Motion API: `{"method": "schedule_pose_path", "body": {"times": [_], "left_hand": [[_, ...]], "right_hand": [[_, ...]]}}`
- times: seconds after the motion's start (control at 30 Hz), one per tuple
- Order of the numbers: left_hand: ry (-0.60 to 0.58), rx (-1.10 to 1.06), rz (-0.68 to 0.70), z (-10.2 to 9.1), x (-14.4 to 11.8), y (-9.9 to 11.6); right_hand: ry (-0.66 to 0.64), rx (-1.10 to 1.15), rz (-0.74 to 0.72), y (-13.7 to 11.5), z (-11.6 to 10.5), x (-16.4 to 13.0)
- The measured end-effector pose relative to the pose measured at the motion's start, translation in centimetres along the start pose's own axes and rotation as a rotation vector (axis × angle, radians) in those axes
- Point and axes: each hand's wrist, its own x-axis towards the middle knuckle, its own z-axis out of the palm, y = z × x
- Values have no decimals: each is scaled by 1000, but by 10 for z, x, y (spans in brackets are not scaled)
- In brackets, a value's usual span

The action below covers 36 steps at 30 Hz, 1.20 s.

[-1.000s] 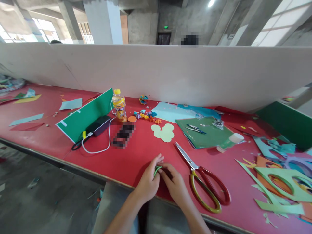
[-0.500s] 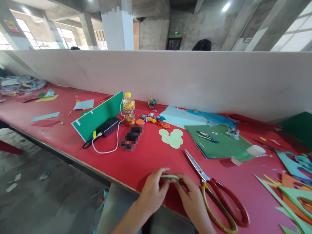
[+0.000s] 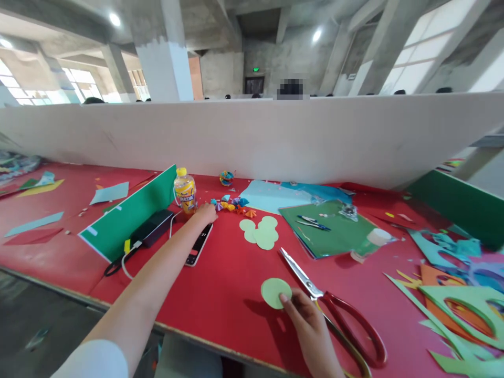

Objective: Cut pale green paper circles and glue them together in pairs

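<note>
Scissors (image 3: 334,310), a bottle (image 3: 185,190), a phone (image 3: 199,245) and green card (image 3: 331,228) on the red table (image 3: 220,294).

My left arm is stretched far forward — nearly straight, white sleeve at the shoulder — with the left hand (image 3: 205,213) knuckles-up, fingers curled down. My right hand (image 3: 311,328) sits close to my body, wrist bent — forefinger and thumb pinched at their tips.

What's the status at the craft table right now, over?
Left hand stretched out to the small folded paper cones, beside the bottle. Right hand pinches the green paper circle. Scissors lie alongside.
</note>
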Motion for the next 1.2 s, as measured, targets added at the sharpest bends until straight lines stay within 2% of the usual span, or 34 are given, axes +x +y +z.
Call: {"method": "schedule_pose_path", "body": {"times": [0.13, 0.27, 0.33, 0.43, 0.47, 0.53, 0.6, 0.73, 0.93, 1.07, 1.2], "left_hand": [[-80, -33, -49, -9, 15, 8], [-163, -184, 21, -9, -2, 22], [-236, -311, 124, 0, -29, 28], [-409, -502, 275, 26, -89, 32], [-484, -583, 320, 35, -110, 32], [-681, -936, 409, 52, -146, 29], [-755, -1128, 418, 64, -169, 26], [-720, -1213, 372, 74, -184, 24], [-732, -1229, 331, 73, -194, 29], [-711, -1269, 331, 75, -202, 31], [-657, -1302, 253, 80, -208, 36]], "right_hand": [[-17, 68, -25, -4, 6, 2], [29, 92, -14, -7, 5, 3], [78, 104, -2, -10, 4, 2], [125, 123, -17, -20, 5, -1], [116, 129, -34, -24, 6, -2], [60, 141, -78, -31, 10, -5], [0, 144, -118, -36, 13, -7], [22, 33, -183, -37, 13, -13], [48, -162, -367, -32, 7, -16], [18, -245, -392, -31, 3, -18], [4, -315, -413, -29, 0, -20]]}}
